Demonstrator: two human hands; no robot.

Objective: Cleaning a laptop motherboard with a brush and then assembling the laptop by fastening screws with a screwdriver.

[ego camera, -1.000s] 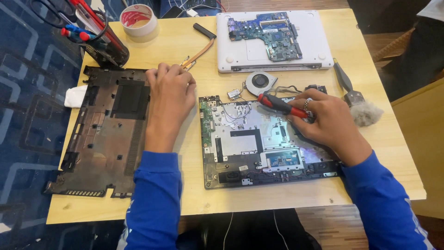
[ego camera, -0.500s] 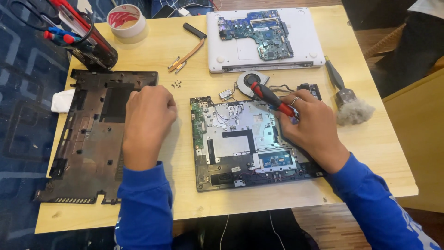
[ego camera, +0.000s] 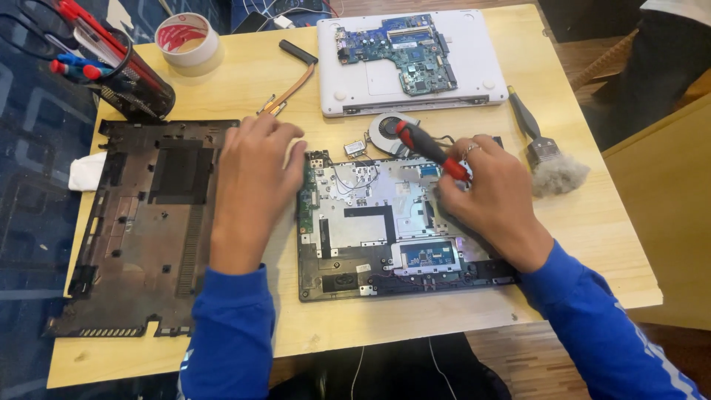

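Unscrewing step, by the look of it: right hand [ego camera: 492, 194] is wrapped around the red-handled screwdriver [ego camera: 432, 151], tip hidden under the palm on the open laptop chassis [ego camera: 370, 222]. Left hand [ego camera: 252, 185] lies flat, fingers loosely together, at the chassis's left edge, beside the black bottom cover [ego camera: 148, 222]. Next calls for steady downward pressure. Count: one screwdriver, one chassis, one cover, one brush [ego camera: 544, 152] right of the right hand.

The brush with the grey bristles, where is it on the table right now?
In the head view the brush lies on the wooden table at the right side, just right of the right hand and below the white laptop shell.
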